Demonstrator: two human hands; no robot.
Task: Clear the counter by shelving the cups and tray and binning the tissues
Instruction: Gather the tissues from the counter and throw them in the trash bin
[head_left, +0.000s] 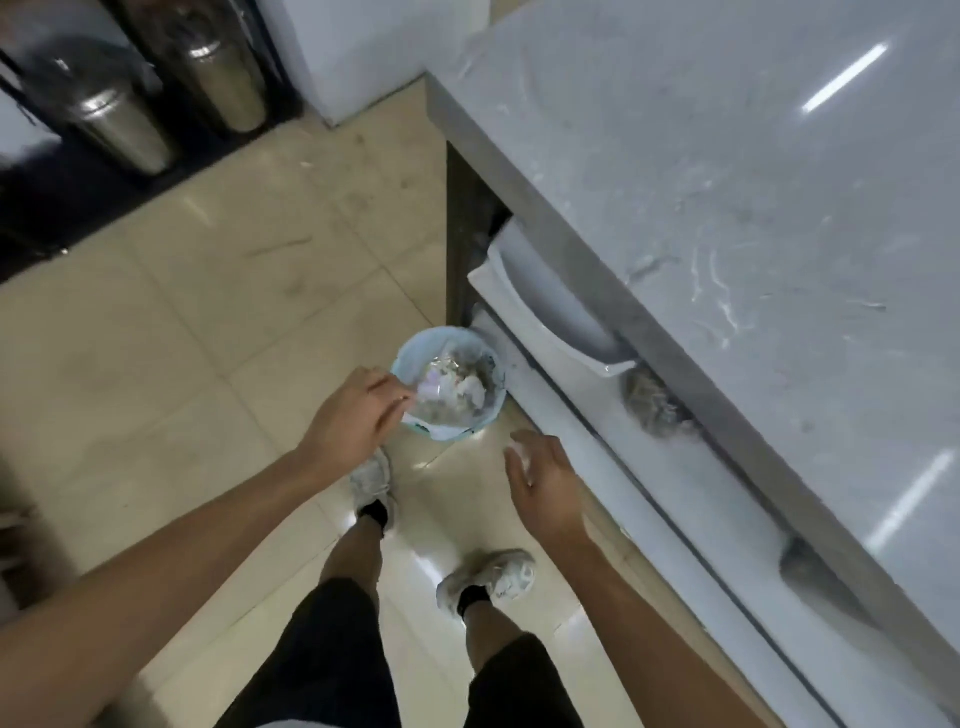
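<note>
Left hand (358, 410) fingers curled at bin (491, 410) rim, right hand (545, 486) spread, empty

Open floor (208, 322) left of bin (415, 423), counter (727, 208) edge crowding right

Glossy beige tiled floor (171, 322), scuffed. Small pale blue bin (451, 413) stands on it near middle, just beside desk base, holding crumpled waste. Two steel canisters (124, 130) far left. Grey marbled desk (753, 208) right, top bare, streaked. White tray (550, 317) on shelf beneath.
</note>
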